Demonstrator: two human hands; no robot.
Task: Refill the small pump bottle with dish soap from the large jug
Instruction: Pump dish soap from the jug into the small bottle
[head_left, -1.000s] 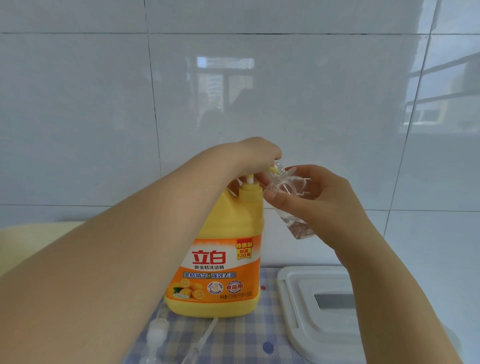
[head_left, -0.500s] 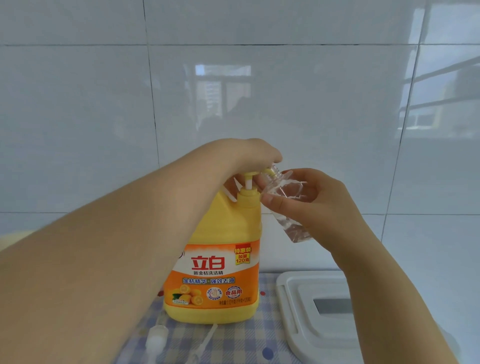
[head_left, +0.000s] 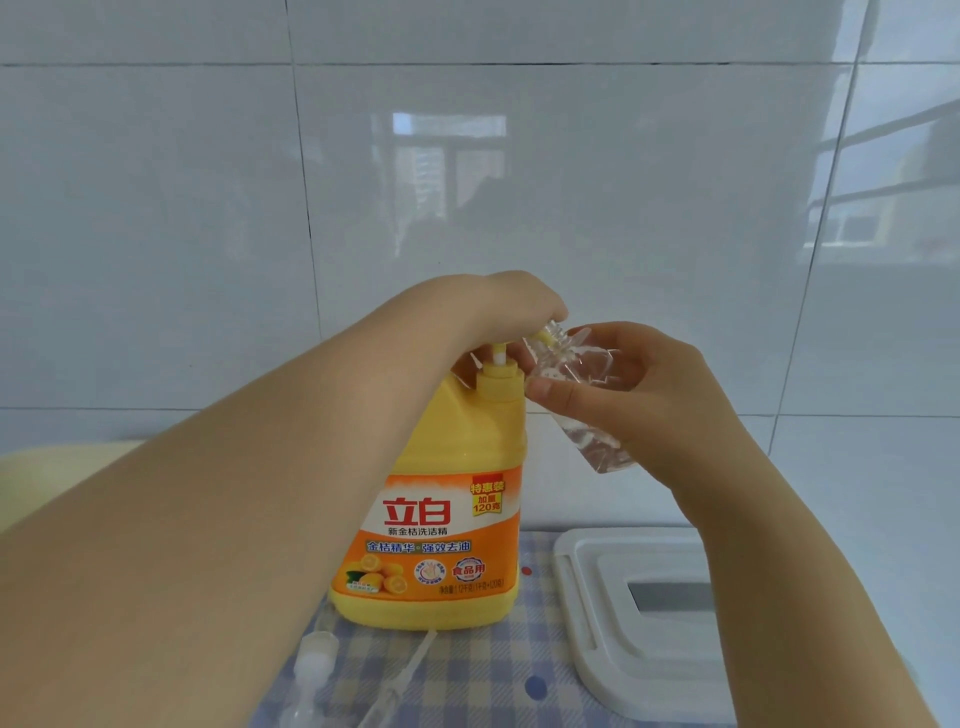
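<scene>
A large yellow dish-soap jug is seen standing upright on a checked cloth, its pump head covered by the left hand, whose fingers are curled over the top. The white pump stem is now exposed further above the collar than a second ago, so the head is judged to have been let up between strokes. The small clear bottle is gripped in the right hand, thumb across its front, and is tilted so its open neck is held at the jug's spout. Little soap can be made out inside; refilling is judged far from complete. The removed pump top is left lying on the cloth, beside a white lid.
</scene>
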